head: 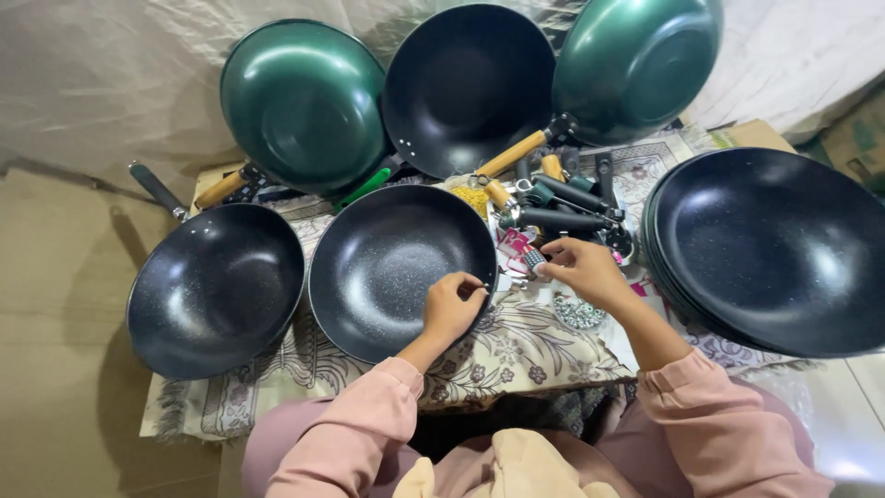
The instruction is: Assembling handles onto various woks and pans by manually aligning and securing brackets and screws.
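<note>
- Black pan (387, 263) lies on a patterned cloth (516, 355), between other pans.
- Left hand (452, 306) pinches its rim, fingers curled.
- Right hand (576, 267) grips a small screwdriver (535, 262) beside loose handles (567, 198).

Three single black woks (216, 288), one stack of black woks (772, 247), two green woks (302, 103), two hands (452, 307)

Patterned cloth (516, 355) under black pans (396, 267), handles (567, 207), screws (579, 315).
</note>
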